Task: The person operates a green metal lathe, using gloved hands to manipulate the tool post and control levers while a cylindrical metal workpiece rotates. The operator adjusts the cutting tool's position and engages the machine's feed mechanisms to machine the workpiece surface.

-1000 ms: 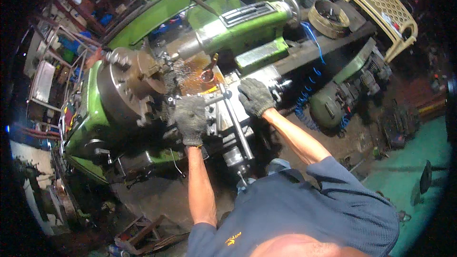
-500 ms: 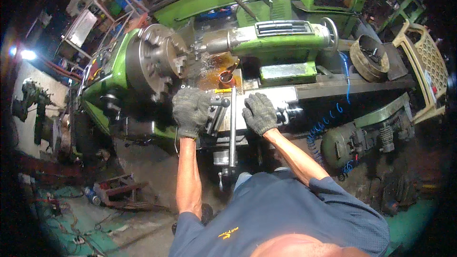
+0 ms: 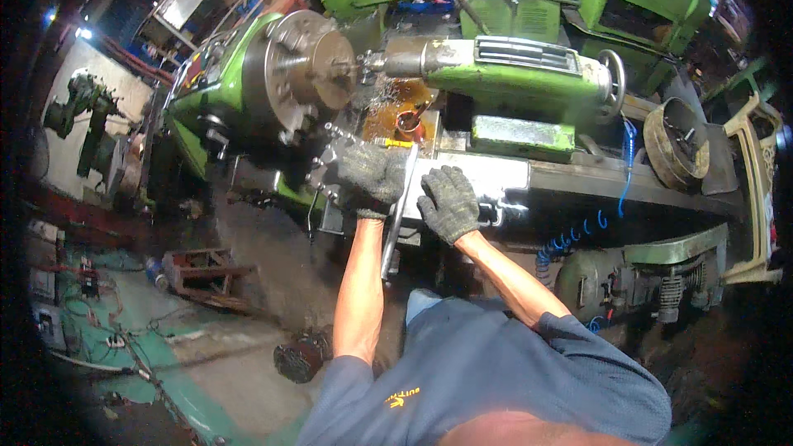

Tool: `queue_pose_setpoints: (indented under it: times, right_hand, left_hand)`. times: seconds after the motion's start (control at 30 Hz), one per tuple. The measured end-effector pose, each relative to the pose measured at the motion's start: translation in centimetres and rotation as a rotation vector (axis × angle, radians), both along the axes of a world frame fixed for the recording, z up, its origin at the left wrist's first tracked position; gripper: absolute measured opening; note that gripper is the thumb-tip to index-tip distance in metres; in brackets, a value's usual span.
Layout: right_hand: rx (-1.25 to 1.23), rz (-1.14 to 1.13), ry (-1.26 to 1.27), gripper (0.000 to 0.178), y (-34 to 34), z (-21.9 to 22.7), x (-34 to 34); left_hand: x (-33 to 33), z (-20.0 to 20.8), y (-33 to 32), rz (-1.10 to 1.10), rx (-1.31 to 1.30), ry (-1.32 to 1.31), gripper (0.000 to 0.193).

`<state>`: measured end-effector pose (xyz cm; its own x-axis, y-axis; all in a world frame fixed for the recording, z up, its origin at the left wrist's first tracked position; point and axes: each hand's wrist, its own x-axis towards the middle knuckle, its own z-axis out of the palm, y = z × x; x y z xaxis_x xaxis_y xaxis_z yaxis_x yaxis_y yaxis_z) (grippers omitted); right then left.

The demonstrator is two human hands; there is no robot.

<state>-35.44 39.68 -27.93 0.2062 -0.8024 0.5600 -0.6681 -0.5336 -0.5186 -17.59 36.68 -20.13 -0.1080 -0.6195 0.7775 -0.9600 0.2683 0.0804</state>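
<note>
My left hand (image 3: 366, 173), in a dark grey knit glove, is over the lathe's tool post (image 3: 325, 172), beside a long metal bar (image 3: 395, 235). Its fingers are smeared and partly hidden, so their grip does not show. My right hand (image 3: 450, 202), gloved alike, lies flat with fingers stretched on the front edge of a bright metal slide (image 3: 500, 172), holding nothing. Left of the tool post, the large round chuck (image 3: 289, 74) looks blurred. It faces the green tailstock (image 3: 516, 74). A reddish cup (image 3: 409, 125) with a brush-like handle stands behind the bar.
Metal chips (image 3: 382, 95) lie between chuck and tailstock. A round metal pan (image 3: 673, 142) and a beige plastic chair (image 3: 756, 186) are at the right. A coiled blue hose (image 3: 570, 237) hangs near a green motor unit (image 3: 586, 272). Cables (image 3: 124, 339) run over the floor at left.
My left hand has moved right across the tool post, towards the bar, whose lower end now slants left. My right hand stays on the slide. The whole view has shifted and tilted.
</note>
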Motion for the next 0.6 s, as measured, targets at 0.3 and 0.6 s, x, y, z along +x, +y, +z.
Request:
queue_pose_setpoints:
  times: [0.3,0.6]
  right_hand:
    - [0.004,0.030,-0.006,0.041,-0.3,-0.1,-0.2]
    - [0.058,0.072,0.043,0.041,-0.3,0.6,-0.6]
  left_hand:
    - [-0.9,2.0,0.5,-0.079,-0.045,0.004,0.018]
    - [-0.9,1.7,0.5,-0.103,-0.034,0.060,0.022]
